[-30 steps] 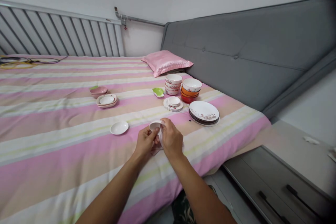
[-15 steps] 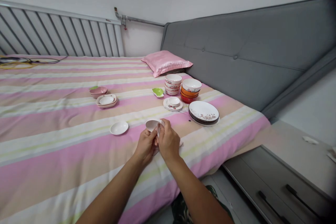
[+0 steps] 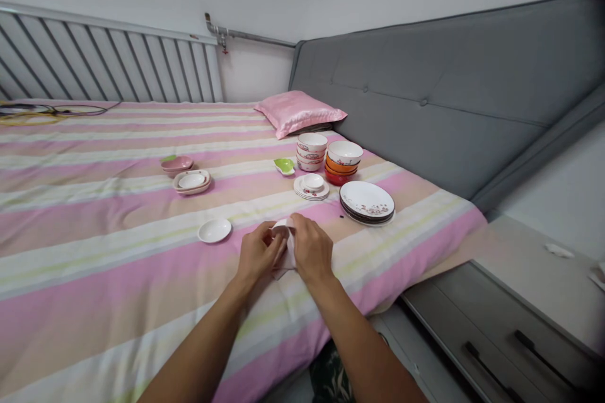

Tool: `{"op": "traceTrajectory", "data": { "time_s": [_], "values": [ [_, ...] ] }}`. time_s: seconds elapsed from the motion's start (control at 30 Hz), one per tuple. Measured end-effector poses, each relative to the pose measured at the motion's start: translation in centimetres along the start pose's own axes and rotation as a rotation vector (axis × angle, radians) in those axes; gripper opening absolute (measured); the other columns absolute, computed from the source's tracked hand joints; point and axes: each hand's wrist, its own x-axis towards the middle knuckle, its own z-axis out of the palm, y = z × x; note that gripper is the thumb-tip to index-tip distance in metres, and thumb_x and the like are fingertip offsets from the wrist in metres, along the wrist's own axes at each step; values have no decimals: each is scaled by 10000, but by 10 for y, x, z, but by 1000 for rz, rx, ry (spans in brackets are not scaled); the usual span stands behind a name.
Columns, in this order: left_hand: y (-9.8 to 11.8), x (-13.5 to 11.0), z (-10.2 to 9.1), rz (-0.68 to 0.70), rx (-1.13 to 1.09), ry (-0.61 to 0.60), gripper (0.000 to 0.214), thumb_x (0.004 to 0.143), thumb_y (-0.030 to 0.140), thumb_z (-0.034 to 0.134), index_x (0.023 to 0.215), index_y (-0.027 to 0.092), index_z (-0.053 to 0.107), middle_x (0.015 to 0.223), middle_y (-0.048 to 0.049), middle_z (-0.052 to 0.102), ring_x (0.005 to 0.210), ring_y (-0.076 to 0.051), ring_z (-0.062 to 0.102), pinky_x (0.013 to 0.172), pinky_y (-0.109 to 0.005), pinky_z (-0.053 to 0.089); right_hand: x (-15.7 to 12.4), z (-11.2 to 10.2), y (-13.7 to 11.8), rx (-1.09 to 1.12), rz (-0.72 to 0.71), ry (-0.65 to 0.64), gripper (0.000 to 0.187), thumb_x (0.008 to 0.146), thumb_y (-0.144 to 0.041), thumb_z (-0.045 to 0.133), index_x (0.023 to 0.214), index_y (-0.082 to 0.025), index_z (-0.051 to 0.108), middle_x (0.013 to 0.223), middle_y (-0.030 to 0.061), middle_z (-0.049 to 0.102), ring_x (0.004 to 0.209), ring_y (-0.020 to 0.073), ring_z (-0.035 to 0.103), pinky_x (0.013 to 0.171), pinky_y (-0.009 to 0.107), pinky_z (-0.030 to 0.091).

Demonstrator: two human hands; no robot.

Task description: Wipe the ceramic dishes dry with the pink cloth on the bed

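Close together above the near part of the bed, both my hands are closed around a small white dish (image 3: 282, 223) and a pale cloth (image 3: 289, 256). My left hand (image 3: 258, 252) grips the dish from the left, its thumb and fingers bent inward. On the other side my right hand (image 3: 312, 247) has its fingers curled over the cloth at the dish's edge. Only a strip of the white rim shows; the cloth and fingers hide the rest. A second small white dish (image 3: 214, 231) lies on the bedspread left of my hands.
Beyond my hands stand stacked white bowls (image 3: 312, 141), orange and red bowls (image 3: 341, 170), small plates (image 3: 312, 187) and large plates (image 3: 367, 200). A green leaf-shaped dish (image 3: 284, 166) is nearby. Farther left are pink dishes (image 3: 177, 164) and oval dishes (image 3: 192, 182). A nightstand (image 3: 472, 321) borders the bed.
The held dish has turned and dropped slightly, so less of its inside shows. My hands have spread a little apart, and more of the cloth is visible between them.
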Motion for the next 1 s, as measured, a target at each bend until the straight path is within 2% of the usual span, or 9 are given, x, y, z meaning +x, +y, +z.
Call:
{"op": "traceTrajectory", "data": {
  "time_s": [0.07,0.17,0.33,0.5,0.6,0.77,0.87,1.0],
  "values": [
    [-2,-1,0,3,35,-19,152,763,271,518,793,175,632,585,14,591,504,-114,511,493,-216,368,-1,0,-2,13,-53,-7,156,886,-194,467,981,-218,588,871,22,660,793,151,582,664,237,369],
    [-3,-2,4,-55,-116,-64,165,774,304,524,721,164,592,551,20,564,457,-95,483,450,-200,347,-1,-1,-4,58,-50,-25,168,888,-199,466,1008,-223,581,897,23,657,834,153,578,673,233,376],
    [0,-3,12,-281,-513,-113,251,712,393,634,691,160,544,466,46,535,356,-67,429,384,-184,305,0,-4,-4,158,92,-84,217,903,-208,414,1080,-238,535,926,15,662,874,158,593,632,224,375],
    [5,-2,15,-335,-638,-97,274,700,396,651,735,147,545,447,38,541,342,-64,425,372,-180,295,1,-2,-5,189,226,-150,256,931,-307,340,1107,-224,507,867,31,690,756,192,628,578,252,346],
    [8,-3,15,-354,-711,-103,264,705,382,652,719,149,530,458,36,539,383,-65,452,409,-178,331,-1,0,-10,203,267,-170,260,932,-306,327,1096,-211,505,839,46,692,735,198,631,575,255,330],
    [13,-6,14,-376,-777,-174,257,706,376,661,737,146,553,495,34,545,408,-58,460,427,-173,342,-3,0,-14,257,320,-174,249,923,-288,330,1065,-194,512,853,55,689,739,198,627,577,255,321],
    [12,-7,14,-373,-709,-230,266,706,389,660,751,140,579,532,-2,593,424,-85,504,424,-189,353,-3,-1,-10,243,340,-154,243,920,-262,337,1065,-200,522,851,52,689,734,194,623,571,254,310],
    [8,-3,11,-327,-600,-149,271,678,376,685,781,139,602,511,8,586,405,-91,493,408,-191,327,-2,-1,-4,166,306,-98,225,914,-237,368,1063,-225,537,835,30,684,730,184,614,579,252,306]
  ]
}}
